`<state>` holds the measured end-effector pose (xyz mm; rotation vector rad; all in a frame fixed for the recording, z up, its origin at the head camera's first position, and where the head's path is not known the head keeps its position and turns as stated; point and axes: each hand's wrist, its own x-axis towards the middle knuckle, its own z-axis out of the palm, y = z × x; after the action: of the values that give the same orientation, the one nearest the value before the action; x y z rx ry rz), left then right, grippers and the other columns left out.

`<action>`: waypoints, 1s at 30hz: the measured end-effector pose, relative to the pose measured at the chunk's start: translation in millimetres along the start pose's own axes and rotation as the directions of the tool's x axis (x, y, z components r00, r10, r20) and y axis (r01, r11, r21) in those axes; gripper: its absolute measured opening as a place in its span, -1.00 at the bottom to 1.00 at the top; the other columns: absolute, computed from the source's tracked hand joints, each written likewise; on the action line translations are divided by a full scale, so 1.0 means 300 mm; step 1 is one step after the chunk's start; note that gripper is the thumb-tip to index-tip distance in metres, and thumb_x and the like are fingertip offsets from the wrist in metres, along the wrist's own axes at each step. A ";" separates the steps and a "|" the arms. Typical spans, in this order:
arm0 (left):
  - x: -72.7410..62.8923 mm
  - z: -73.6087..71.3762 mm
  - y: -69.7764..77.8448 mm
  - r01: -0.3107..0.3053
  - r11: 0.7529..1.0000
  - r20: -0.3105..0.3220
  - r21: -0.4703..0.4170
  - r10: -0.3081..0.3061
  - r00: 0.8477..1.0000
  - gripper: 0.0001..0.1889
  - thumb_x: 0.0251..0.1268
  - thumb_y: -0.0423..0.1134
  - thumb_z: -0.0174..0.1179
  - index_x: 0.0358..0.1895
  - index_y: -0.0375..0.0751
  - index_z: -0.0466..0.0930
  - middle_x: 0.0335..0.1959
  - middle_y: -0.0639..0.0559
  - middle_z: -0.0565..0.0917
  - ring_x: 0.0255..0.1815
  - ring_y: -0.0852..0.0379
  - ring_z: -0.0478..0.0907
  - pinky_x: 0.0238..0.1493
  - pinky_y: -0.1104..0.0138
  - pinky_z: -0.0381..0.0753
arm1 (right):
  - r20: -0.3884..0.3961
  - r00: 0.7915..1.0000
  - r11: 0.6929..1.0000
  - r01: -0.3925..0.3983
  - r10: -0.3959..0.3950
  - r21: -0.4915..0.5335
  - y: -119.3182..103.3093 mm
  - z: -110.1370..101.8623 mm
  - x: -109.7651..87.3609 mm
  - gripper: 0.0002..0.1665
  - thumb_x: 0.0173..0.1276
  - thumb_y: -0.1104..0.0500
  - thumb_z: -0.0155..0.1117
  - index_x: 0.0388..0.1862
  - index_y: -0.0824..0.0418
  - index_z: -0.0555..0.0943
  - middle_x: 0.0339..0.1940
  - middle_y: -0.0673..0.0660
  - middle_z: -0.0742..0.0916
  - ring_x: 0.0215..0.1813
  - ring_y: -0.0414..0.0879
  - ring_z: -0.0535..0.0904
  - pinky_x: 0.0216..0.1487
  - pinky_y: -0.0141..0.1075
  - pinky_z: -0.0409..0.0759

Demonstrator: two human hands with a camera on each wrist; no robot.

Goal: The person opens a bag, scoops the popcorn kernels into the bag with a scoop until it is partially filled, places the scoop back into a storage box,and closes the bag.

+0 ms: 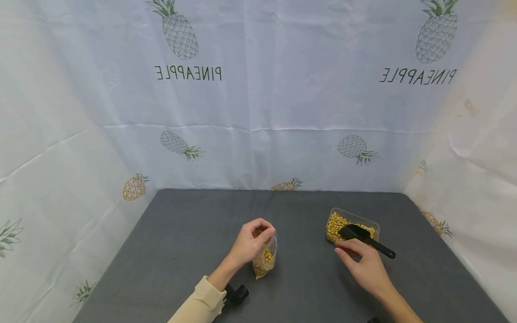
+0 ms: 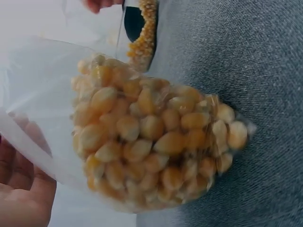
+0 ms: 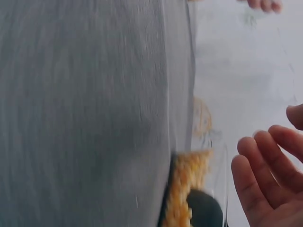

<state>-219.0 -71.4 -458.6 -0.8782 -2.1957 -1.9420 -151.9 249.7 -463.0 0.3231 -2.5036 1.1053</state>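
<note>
My left hand [image 1: 249, 242] pinches the top rim of a clear plastic bag [image 2: 42, 94], which is partly filled with yellow corn kernels [image 2: 147, 137]. The bag hangs upright, its lower tip right at the dark table surface. Over on the right, my right hand [image 1: 363, 265] is empty, its fingers loosely bent beside the near edge of a clear rectangular container [image 1: 378, 224]. More corn kernels [image 1: 336, 223] fill that container. A black scoop [image 1: 355, 232] lies on them, its handle sticking out over the rim to the right, close to my right hand.
The dark grey table [image 1: 194, 233] is bounded by white cloth curtains [image 1: 258, 98] with pineapple prints at the back and both sides. A black wrist device [image 1: 237, 294] sits below my left sleeve [image 1: 202, 300].
</note>
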 end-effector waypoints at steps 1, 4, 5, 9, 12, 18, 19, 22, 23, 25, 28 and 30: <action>0.000 0.000 0.002 -0.003 1.000 -0.010 0.008 0.003 1.000 -0.92 0.48 -0.40 0.19 -0.14 -0.34 0.66 -0.36 -0.13 0.65 -0.40 0.23 0.55 -0.33 0.37 0.57 | 0.015 1.000 1.000 -0.001 0.001 0.024 -0.007 0.013 0.000 -0.82 0.37 0.22 0.43 -0.06 0.09 0.77 -0.23 -0.14 0.73 -0.26 -0.33 0.62 -0.24 -0.35 0.61; -0.001 0.000 0.011 -0.014 0.999 -0.033 0.037 0.016 0.999 -0.91 0.46 -0.42 0.20 -0.15 -0.40 0.65 -0.38 -0.16 0.64 -0.44 0.13 0.56 -0.38 0.38 0.53 | 0.066 0.998 0.996 -0.010 0.004 0.085 -0.030 0.048 -0.001 -0.82 0.38 0.21 0.42 -0.06 0.11 0.77 -0.23 -0.14 0.74 -0.25 -0.31 0.62 -0.23 -0.33 0.62; -0.002 0.001 0.014 -0.019 0.999 -0.039 0.046 0.021 0.999 -0.91 0.46 -0.43 0.20 -0.15 -0.42 0.65 -0.38 -0.18 0.64 -0.45 0.07 0.56 -0.40 0.38 0.53 | 0.081 0.997 0.995 -0.015 0.007 0.100 -0.037 0.057 -0.001 -0.81 0.38 0.20 0.42 -0.05 0.13 0.77 -0.23 -0.13 0.74 -0.25 -0.31 0.63 -0.23 -0.33 0.63; -0.006 0.004 0.039 -0.041 0.998 -0.051 0.057 0.044 0.998 -0.90 0.45 -0.45 0.19 -0.16 -0.47 0.63 -0.37 -0.25 0.64 -0.42 -0.18 0.58 -0.37 0.36 0.57 | 0.132 0.991 0.986 -0.033 0.012 0.163 -0.067 0.084 0.001 -0.80 0.40 0.18 0.41 -0.03 0.14 0.76 -0.21 -0.10 0.74 -0.24 -0.30 0.62 -0.21 -0.30 0.63; -0.012 0.004 0.086 -0.062 0.997 -0.068 0.056 0.066 0.996 -0.91 0.46 -0.47 0.18 -0.16 -0.48 0.62 -0.36 -0.29 0.63 -0.41 -0.27 0.57 -0.34 0.26 0.64 | 0.151 0.988 0.978 -0.033 0.001 0.207 -0.089 0.098 0.004 -0.82 0.40 0.18 0.40 -0.04 0.14 0.75 -0.20 -0.03 0.75 -0.23 -0.29 0.63 -0.20 -0.29 0.63; -0.020 0.006 0.136 -0.081 0.995 -0.120 0.056 0.088 0.989 -0.92 0.47 -0.48 0.15 -0.16 -0.47 0.61 -0.34 -0.34 0.61 -0.44 -0.33 0.55 -0.38 0.13 0.67 | 0.169 0.985 0.966 -0.002 -0.043 0.257 -0.126 0.120 0.011 -0.86 0.41 0.19 0.39 -0.07 0.10 0.73 -0.20 0.00 0.75 -0.23 -0.27 0.64 -0.18 -0.27 0.63; -0.021 0.006 0.136 -0.082 0.995 -0.128 0.058 0.089 0.988 -0.92 0.47 -0.48 0.15 -0.16 -0.47 0.61 -0.33 -0.34 0.62 -0.43 -0.33 0.55 -0.38 0.13 0.67 | 0.172 0.984 0.965 0.002 -0.049 0.263 -0.131 0.123 0.013 -0.86 0.41 0.19 0.39 -0.07 0.08 0.72 -0.20 0.00 0.75 -0.22 -0.27 0.64 -0.18 -0.26 0.63; -0.022 0.006 0.140 -0.074 0.996 -0.142 0.057 0.081 0.986 -0.91 0.46 -0.48 0.16 -0.17 -0.48 0.61 -0.32 -0.35 0.62 -0.42 -0.35 0.55 -0.40 0.09 0.68 | 0.178 0.982 0.957 0.008 -0.062 0.290 -0.145 0.132 0.019 -0.87 0.43 0.17 0.37 -0.07 0.04 0.71 -0.20 0.03 0.75 -0.21 -0.25 0.65 -0.16 -0.25 0.63; -0.022 0.006 0.142 -0.070 0.996 -0.147 0.058 0.078 0.986 -0.91 0.46 -0.48 0.17 -0.17 -0.49 0.61 -0.32 -0.35 0.62 -0.42 -0.35 0.55 -0.40 0.09 0.68 | 0.180 0.981 0.954 0.011 -0.067 0.299 -0.149 0.135 0.021 -0.87 0.44 0.17 0.37 -0.07 0.04 0.71 -0.20 0.05 0.75 -0.21 -0.25 0.65 -0.16 -0.25 0.63; -0.023 0.005 0.144 -0.061 0.997 -0.154 0.051 0.068 0.986 -0.91 0.47 -0.47 0.17 -0.17 -0.49 0.61 -0.33 -0.37 0.62 -0.43 -0.35 0.56 -0.41 0.08 0.68 | 0.176 0.981 0.949 0.022 -0.081 0.315 -0.159 0.142 0.025 -0.86 0.44 0.17 0.37 -0.06 0.04 0.70 -0.19 0.04 0.75 -0.21 -0.24 0.66 -0.16 -0.24 0.63; -0.024 0.007 0.138 -0.036 0.998 -0.174 0.043 0.043 0.984 -0.90 0.47 -0.46 0.17 -0.18 -0.49 0.61 -0.37 -0.36 0.61 -0.46 -0.34 0.56 -0.41 0.09 0.68 | 0.165 0.980 0.940 0.049 -0.111 0.338 -0.174 0.153 0.028 -0.84 0.42 0.20 0.38 -0.05 0.07 0.68 -0.19 0.00 0.75 -0.21 -0.23 0.66 -0.17 -0.24 0.64; -0.023 0.008 0.115 -0.013 0.999 -0.189 0.036 0.020 0.982 -0.90 0.47 -0.46 0.17 -0.18 -0.49 0.61 -0.40 -0.36 0.61 -0.48 -0.32 0.58 -0.41 0.10 0.69 | 0.156 0.979 0.934 0.067 -0.129 0.352 -0.183 0.163 0.029 -0.80 0.40 0.22 0.40 -0.03 0.08 0.67 -0.18 -0.03 0.74 -0.20 -0.22 0.66 -0.18 -0.25 0.65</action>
<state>-196.4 -70.5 -431.4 -0.6735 -2.0998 -1.8876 -152.3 176.4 -453.2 0.6643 -2.3989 1.5350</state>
